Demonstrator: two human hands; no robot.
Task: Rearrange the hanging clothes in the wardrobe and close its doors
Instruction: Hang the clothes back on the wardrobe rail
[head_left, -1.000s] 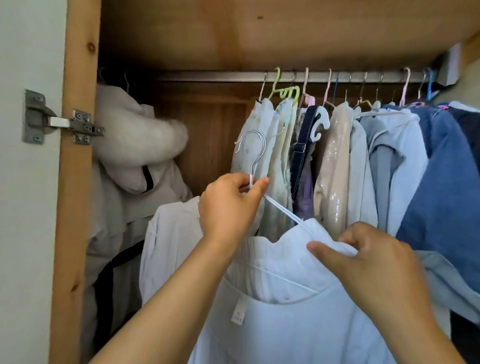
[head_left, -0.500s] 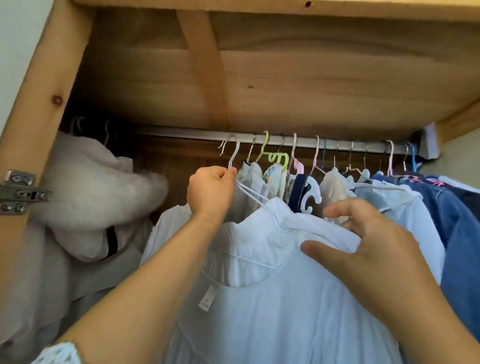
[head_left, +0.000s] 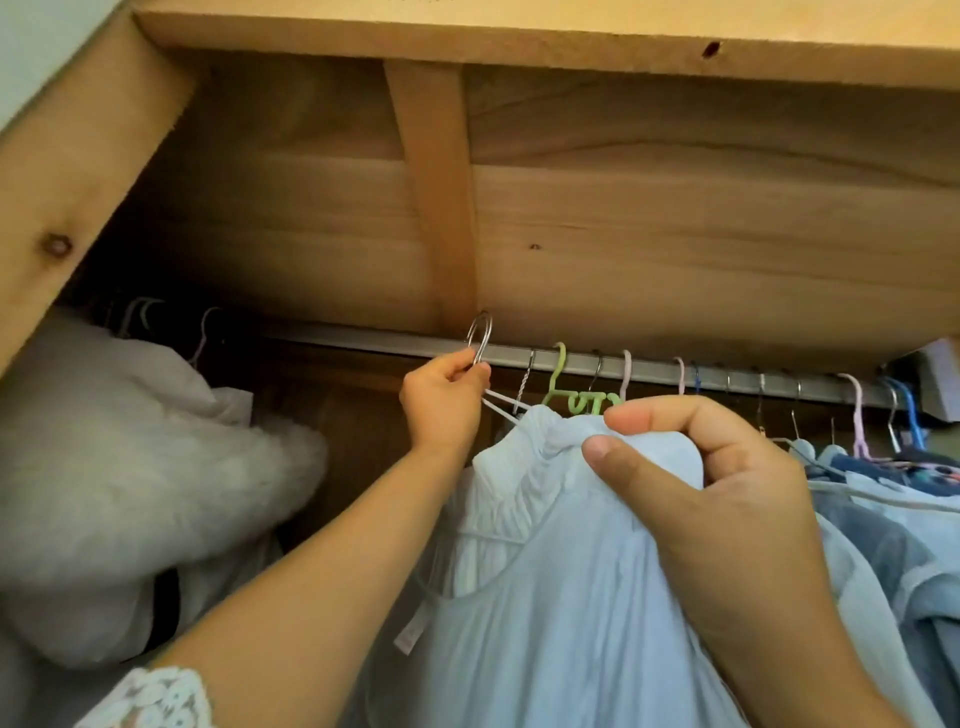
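At the far left a fluffy white coat (head_left: 156, 467) is hanging already. The left hand (head_left: 441, 402) is pinching the metal hook (head_left: 480, 338) of a thin white wire hanger, lifting it level with the silver wardrobe rail (head_left: 649, 371), seemingly not yet hung. The right hand (head_left: 711, 493) is gripping the pale blue dress (head_left: 545, 597). The doors are out of view; closing them remains.

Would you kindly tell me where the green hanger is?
Head view, centre: the green hanger hangs on the rail, just right of the left hand.

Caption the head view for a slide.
Left hand lifts a hanger hook to the rail while right hand pinches the pale blue garment.
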